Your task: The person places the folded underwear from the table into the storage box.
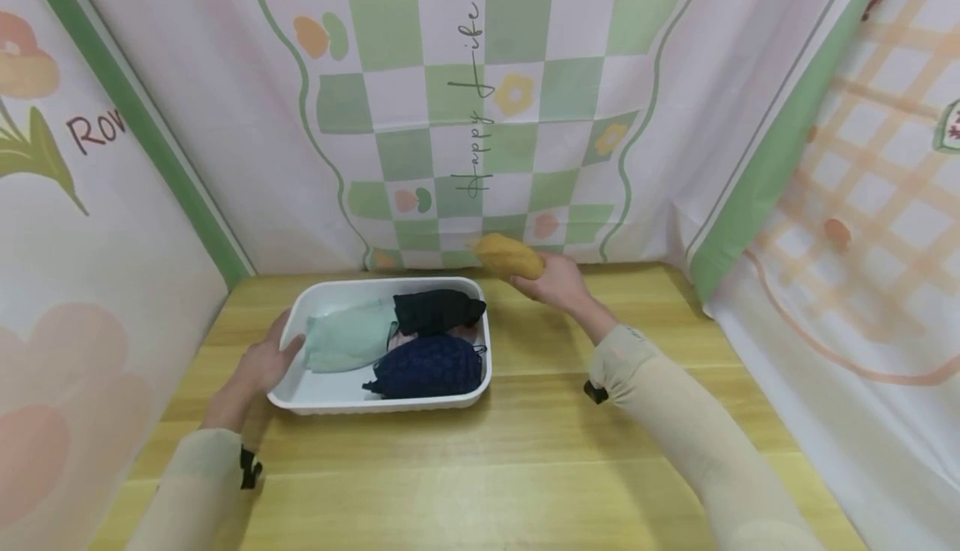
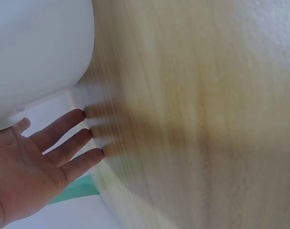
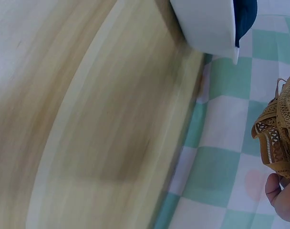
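Note:
A mustard-yellow rolled garment (image 1: 508,256) is held up by my right hand (image 1: 558,283), above the back of the table. Lace trim and a thin loop show on the garment (image 3: 278,136) in the right wrist view, where only part of that hand (image 3: 285,200) is visible. My left hand (image 1: 262,359) holds the left rim of a white plastic basin (image 1: 322,397), thumb over the edge. Its other fingers spread outside the wall. Inside the basin lie a mint-green cloth bundle (image 1: 348,338), a black one (image 1: 431,311) and a navy one (image 1: 431,368).
The basin rests on a wood-grain table (image 1: 525,468), left of centre. A green-and-white checked curtain (image 1: 510,134) hangs along the back edge. More printed cloth closes off the left and right sides.

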